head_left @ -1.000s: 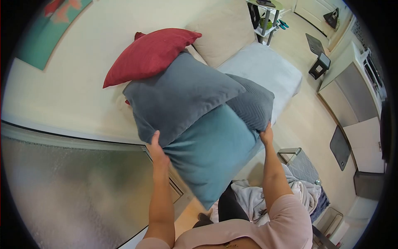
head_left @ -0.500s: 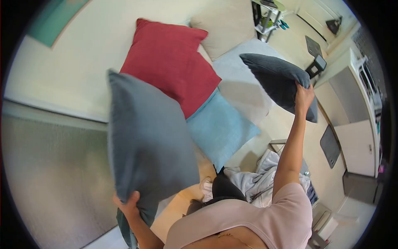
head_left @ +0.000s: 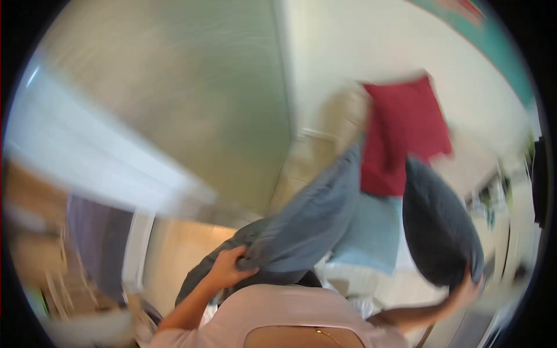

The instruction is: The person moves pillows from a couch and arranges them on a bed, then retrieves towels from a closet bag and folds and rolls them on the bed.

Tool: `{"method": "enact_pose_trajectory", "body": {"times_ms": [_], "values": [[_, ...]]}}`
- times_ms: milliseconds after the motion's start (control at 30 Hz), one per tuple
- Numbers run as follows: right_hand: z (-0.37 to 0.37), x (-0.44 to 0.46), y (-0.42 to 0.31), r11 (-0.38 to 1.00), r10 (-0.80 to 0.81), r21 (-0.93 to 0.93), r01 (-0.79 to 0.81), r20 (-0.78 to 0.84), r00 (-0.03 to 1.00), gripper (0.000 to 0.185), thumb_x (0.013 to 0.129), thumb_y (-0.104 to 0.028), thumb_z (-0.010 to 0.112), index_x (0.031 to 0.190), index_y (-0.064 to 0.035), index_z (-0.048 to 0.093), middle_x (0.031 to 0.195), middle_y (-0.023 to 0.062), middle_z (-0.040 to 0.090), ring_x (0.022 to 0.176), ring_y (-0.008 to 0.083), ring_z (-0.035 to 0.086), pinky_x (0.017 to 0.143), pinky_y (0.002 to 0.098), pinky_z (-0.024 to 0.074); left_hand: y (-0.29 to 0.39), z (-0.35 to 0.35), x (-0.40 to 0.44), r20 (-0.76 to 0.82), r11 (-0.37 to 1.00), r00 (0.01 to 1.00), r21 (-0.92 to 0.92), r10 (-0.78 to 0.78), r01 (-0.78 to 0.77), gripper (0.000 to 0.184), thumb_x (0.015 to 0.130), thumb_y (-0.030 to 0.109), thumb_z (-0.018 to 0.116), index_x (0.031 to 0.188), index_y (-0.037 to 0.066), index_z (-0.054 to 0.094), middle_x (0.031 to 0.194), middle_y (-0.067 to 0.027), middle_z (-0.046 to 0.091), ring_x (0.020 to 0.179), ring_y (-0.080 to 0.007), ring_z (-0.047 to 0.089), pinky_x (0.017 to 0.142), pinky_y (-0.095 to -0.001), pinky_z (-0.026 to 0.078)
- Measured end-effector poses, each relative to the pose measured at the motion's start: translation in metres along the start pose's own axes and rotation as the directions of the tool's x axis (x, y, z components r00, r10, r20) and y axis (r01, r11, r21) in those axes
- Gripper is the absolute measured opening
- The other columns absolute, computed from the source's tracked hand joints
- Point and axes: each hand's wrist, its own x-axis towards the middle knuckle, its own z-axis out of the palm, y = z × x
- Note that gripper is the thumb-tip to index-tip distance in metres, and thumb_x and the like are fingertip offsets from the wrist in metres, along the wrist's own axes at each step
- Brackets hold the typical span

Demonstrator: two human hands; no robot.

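Note:
My left hand [head_left: 228, 268] is closed on the lower end of a grey-blue cushion [head_left: 313, 211], which tilts up to the right in front of me. A darker grey-green piece of fabric [head_left: 200, 277] hangs by the same hand; whether it is gripped too is hard to tell. On the right, my right hand [head_left: 467, 289] pinches the bottom corner of a dark grey cushion [head_left: 438, 229], held upright. Beyond and between the two lie a red cushion [head_left: 406, 124] and a light blue cushion [head_left: 371, 235], both partly covered.
A frosted glass panel [head_left: 232, 104] stands ahead, beside a pale wall [head_left: 331, 52] with a teal picture [head_left: 499, 43]. To the left, a white frame [head_left: 138, 249] borders an opening into a blurred room. Wooden floor [head_left: 180, 249] shows below the glass.
My view has swung left, so the red and blue cushions now appear farther right. Both hands still hold their cushions; the right one is lower and the left one leans more to the right.

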Motion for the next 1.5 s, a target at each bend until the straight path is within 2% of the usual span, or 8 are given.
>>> {"method": "enact_pose_trajectory", "body": {"times_ms": [167,233,333,567,1067,1133,1300,1500], "values": [[-0.012,-0.090,-0.128,0.933,-0.354,0.171,0.317,0.282,0.892,0.058,0.063,-0.028,0.077,0.105,0.0096,0.060,0.086,0.0198,0.066,0.072,0.0258,0.060,0.072,0.0386,0.0478,-0.077,-0.031,-0.075,-0.133,0.997,0.989,-0.055,-0.057,0.050,0.038,0.067,0.033,0.072,0.083,0.005,0.053,0.071,-0.0166,0.058,0.071,-0.0363,0.058,0.060,-0.0409,0.044],[-0.031,-0.143,-0.183,0.939,-0.300,0.050,0.341,0.606,0.737,0.050,0.066,-0.028,0.075,0.099,0.0074,0.062,0.085,0.0215,0.066,0.073,0.0305,0.063,0.068,0.0398,0.0474,-0.115,-0.045,-0.111,-0.198,0.980,0.975,-0.187,-0.105,0.067,0.036,0.067,0.032,0.071,0.084,0.006,0.052,0.072,-0.0170,0.059,0.071,-0.0369,0.058,0.059,-0.0416,0.043],[-0.037,-0.220,-0.241,0.615,-0.431,0.117,0.780,0.878,0.209,0.044,0.070,-0.026,0.071,0.102,0.0032,0.062,0.086,0.0255,0.064,0.074,0.0351,0.064,0.065,0.0402,0.0465,-0.171,-0.064,-0.154,-0.211,0.976,0.970,-0.204,-0.118,0.074,0.033,0.068,0.031,0.070,0.084,0.007,0.053,0.071,-0.0165,0.060,0.071,-0.0367,0.059,0.059,-0.0423,0.043],[-0.053,-0.359,-0.345,0.505,-0.477,0.510,0.697,0.837,-0.267,0.033,0.072,-0.015,0.063,0.103,-0.0032,0.063,0.082,0.0232,0.063,0.082,0.0365,0.063,0.070,0.0394,0.0465,-0.276,-0.143,-0.246,-0.200,0.967,0.957,-0.185,-0.212,0.175,0.030,0.067,0.030,0.069,0.082,0.009,0.054,0.068,-0.0146,0.060,0.069,-0.0359,0.059,0.058,-0.0422,0.043],[0.047,-0.565,-0.464,0.455,-0.012,0.351,0.818,0.921,-0.389,0.040,0.078,-0.031,0.062,0.094,0.0054,0.061,0.084,0.0289,0.061,0.083,0.0419,0.061,0.072,0.0427,0.0453,-0.417,-0.384,-0.284,-0.564,0.788,0.605,-0.587,-0.562,0.185,0.022,0.064,0.004,0.075,0.074,0.005,0.055,0.074,0.0039,0.052,0.072,-0.0071,0.047,0.067,-0.0234,0.038],[0.076,-0.586,-0.476,0.457,-0.004,0.358,0.814,0.916,-0.401,0.052,0.082,-0.043,0.058,0.092,0.0081,0.061,0.083,0.0325,0.059,0.087,0.0443,0.059,0.072,0.0459,0.0441,-0.428,-0.440,-0.283,-0.616,0.793,0.506,-0.526,-0.604,0.305,0.017,0.069,0.005,0.072,0.073,0.005,0.056,0.071,0.0039,0.053,0.071,-0.0058,0.047,0.064,-0.0216,0.038],[0.148,-0.632,-0.549,0.579,-0.062,0.326,0.747,0.931,-0.359,0.055,0.084,-0.044,0.054,0.097,0.0096,0.060,0.090,0.0319,0.060,0.082,0.0467,0.059,0.073,0.0465,0.0454,-0.452,-0.590,-0.264,-0.846,0.861,0.171,-0.507,-0.505,0.038,0.028,0.070,0.001,0.068,0.098,0.002,0.064,0.089,-0.0014,0.064,0.080,-0.0096,0.056,0.079,-0.0238,0.043],[0.227,-0.710,-0.680,0.640,-0.468,0.538,0.548,0.839,-0.277,0.044,0.079,-0.033,0.064,0.097,0.0065,0.060,0.081,0.0185,0.062,0.069,0.0344,0.054,0.071,0.0351,0.0431,-0.516,-0.760,-0.283,-0.891,0.941,-0.318,-0.266,-0.323,-0.211,0.045,0.073,0.015,0.071,0.112,-0.004,0.055,0.100,-0.0116,0.062,0.091,-0.0215,0.060,0.083,-0.0310,0.047]]}}
